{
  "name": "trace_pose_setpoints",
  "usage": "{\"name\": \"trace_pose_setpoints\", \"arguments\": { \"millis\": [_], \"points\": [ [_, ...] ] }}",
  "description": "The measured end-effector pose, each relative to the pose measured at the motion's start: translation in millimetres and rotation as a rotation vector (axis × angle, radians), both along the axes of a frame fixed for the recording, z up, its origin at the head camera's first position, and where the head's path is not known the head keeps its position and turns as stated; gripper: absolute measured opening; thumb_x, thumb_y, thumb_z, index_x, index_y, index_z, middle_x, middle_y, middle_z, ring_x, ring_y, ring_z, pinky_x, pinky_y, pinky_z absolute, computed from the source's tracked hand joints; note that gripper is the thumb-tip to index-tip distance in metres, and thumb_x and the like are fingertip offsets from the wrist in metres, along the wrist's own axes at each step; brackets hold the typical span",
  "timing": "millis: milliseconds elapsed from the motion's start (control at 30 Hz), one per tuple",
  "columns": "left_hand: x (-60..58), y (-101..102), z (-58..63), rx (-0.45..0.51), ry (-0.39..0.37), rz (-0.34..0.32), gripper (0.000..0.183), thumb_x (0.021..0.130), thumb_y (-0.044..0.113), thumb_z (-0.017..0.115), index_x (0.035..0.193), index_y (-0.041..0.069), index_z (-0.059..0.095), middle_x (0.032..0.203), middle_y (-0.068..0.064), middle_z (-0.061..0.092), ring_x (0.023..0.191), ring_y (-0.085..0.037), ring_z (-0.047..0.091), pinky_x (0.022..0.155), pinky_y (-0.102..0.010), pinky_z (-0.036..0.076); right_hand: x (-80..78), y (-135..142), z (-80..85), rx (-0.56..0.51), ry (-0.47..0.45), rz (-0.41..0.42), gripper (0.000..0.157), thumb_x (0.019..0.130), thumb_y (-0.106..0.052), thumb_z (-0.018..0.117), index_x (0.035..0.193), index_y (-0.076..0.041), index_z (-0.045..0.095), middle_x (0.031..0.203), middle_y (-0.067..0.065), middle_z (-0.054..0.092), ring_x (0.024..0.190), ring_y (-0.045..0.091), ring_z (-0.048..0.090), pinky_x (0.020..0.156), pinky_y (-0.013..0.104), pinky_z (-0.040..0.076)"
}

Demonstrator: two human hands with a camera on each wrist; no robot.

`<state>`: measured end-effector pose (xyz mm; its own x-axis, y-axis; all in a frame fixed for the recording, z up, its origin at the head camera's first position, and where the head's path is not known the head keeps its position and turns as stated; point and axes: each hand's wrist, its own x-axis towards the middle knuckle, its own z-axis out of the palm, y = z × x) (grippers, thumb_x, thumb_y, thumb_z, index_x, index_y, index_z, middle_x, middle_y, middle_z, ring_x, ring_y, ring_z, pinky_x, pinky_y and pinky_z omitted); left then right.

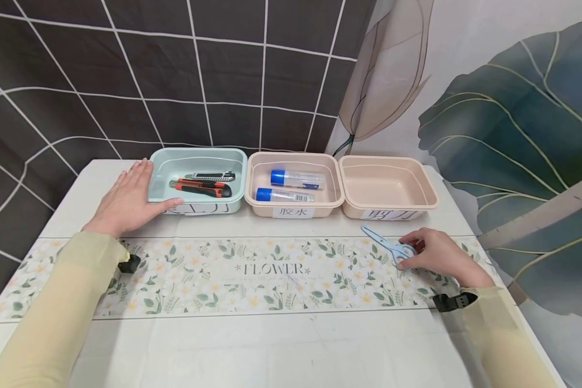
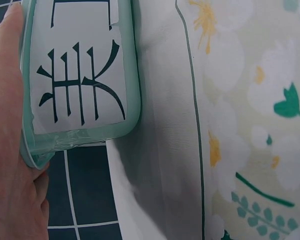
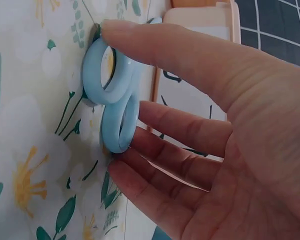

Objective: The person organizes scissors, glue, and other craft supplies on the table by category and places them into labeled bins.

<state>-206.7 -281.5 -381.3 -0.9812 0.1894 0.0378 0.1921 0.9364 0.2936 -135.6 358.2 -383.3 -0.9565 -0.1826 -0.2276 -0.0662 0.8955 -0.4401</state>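
A light blue pair of scissors (image 1: 385, 245) lies on the flowered strip of the table, blades pointing away to the left. My right hand (image 1: 436, 256) pinches its handles; in the right wrist view the thumb touches one handle ring (image 3: 92, 75) and the fingers are at the other. My left hand (image 1: 128, 196) rests against the left side of a pale green bin (image 1: 162, 178), fingers straight, thumb over its front corner. Inside that bin lie a red-and-black utility knife (image 1: 203, 187) and a grey-and-black utility knife (image 1: 213, 176).
Beside the green bin stands a pink bin (image 1: 293, 157) with two blue-capped glue tubes (image 1: 298, 179) in it. A second pink bin (image 1: 383, 183), right of it, has a bare floor. Each bin has a label in front. A dark gridded cloth (image 1: 233, 70) hangs behind.
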Motion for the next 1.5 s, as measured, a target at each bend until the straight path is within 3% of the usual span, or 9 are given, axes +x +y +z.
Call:
{"name": "trace_pose_setpoints", "arguments": {
  "millis": [367,700,1000,1200,1500],
  "points": [
    [-0.9,1.5,1.9,-0.005,-0.002,-0.003,0.119,0.091,0.071,0.057,0.158,-0.01,0.002,0.165,-0.03,0.004,0.153,-0.043,0.002,0.123,-0.05,-0.004,0.6,-9.2,1.0,0.032,0.045,0.045,0.053,0.071,-0.022,0.094,0.112,0.004,0.071,0.104,0.015,0.061,0.085,0.027,0.054,0.071,0.04,0.049],
    [-1.6,1.1,2.7,-0.013,0.005,-0.007,0.118,0.091,0.071,0.056,0.158,-0.011,0.002,0.164,-0.031,0.006,0.153,-0.042,0.002,0.123,-0.053,0.0,-4.0,-12.4,-2.3,0.081,0.072,0.061,0.048,0.068,-0.019,0.091,0.106,0.0,0.07,0.102,0.013,0.061,0.083,0.026,0.055,0.072,0.042,0.049],
    [-2.2,0.9,2.7,-0.008,0.004,0.0,0.118,0.091,0.071,0.056,0.158,-0.011,0.003,0.164,-0.031,0.006,0.153,-0.042,0.001,0.124,-0.05,-0.004,-4.7,-10.5,-0.3,0.1,0.1,0.084,0.046,0.069,-0.021,0.091,0.108,-0.002,0.074,0.099,0.009,0.066,0.08,0.023,0.055,0.069,0.039,0.048],
    [-1.9,1.4,2.7,-0.008,0.001,0.0,0.118,0.091,0.071,0.057,0.158,-0.011,0.003,0.164,-0.031,0.006,0.153,-0.042,0.001,0.123,-0.05,-0.004,-4.7,-11.4,-0.1,0.078,0.13,0.101,0.043,0.07,-0.02,0.089,0.108,-0.003,0.076,0.091,0.003,0.064,0.077,0.021,0.053,0.066,0.036,0.045],
    [-1.0,0.8,1.5,-0.009,-0.003,0.001,0.119,0.091,0.072,0.056,0.158,-0.01,0.002,0.165,-0.03,0.004,0.153,-0.042,0.001,0.123,-0.051,-0.003,-3.8,-16.8,8.6,0.01,0.179,0.137,0.046,0.07,-0.016,0.089,0.111,-0.003,0.075,0.093,0.006,0.066,0.077,0.022,0.056,0.066,0.037,0.049]
  ]
}}
